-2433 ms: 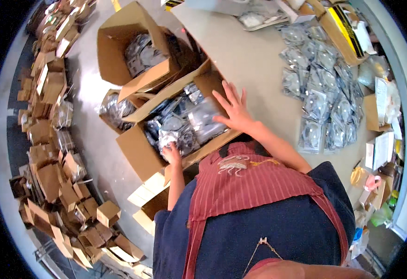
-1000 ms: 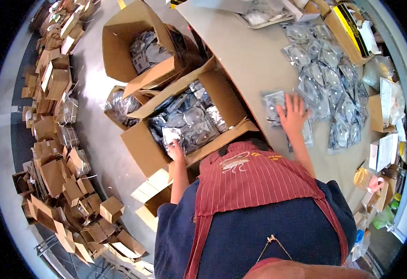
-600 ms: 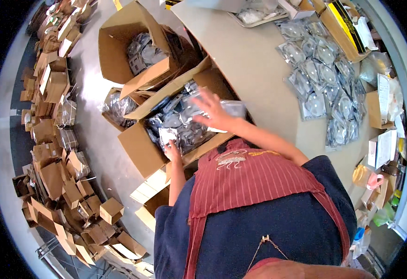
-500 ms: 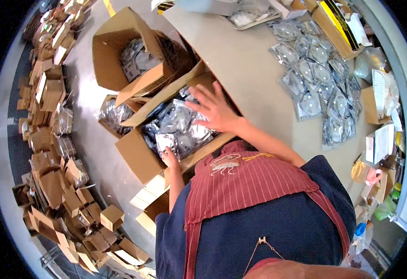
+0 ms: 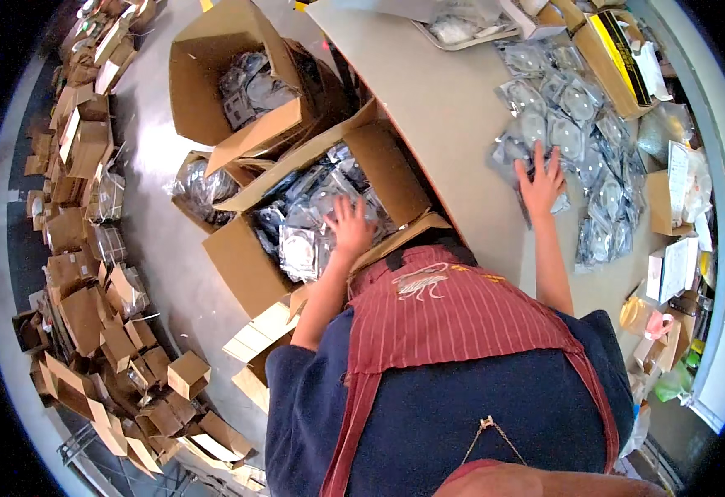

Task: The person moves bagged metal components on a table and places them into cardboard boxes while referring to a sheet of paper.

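Small folded cardboard boxes (image 5: 89,315) lie heaped along the floor (image 5: 155,248) on the left, and a second open carton (image 5: 230,83) with bagged parts stands farther off. At the far end of the surface (image 5: 437,108) sits a tray (image 5: 462,29), beside a narrow yellow-and-black box (image 5: 615,50); papers (image 5: 673,265) and a pink tape holder (image 5: 657,323) crowd the right edge

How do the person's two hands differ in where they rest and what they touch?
The left hand reaches down into the open cardboard box, on bagged parts; the right hand lies fingers spread on clear packets laid out on the table. Both press palm down on plastic bags.
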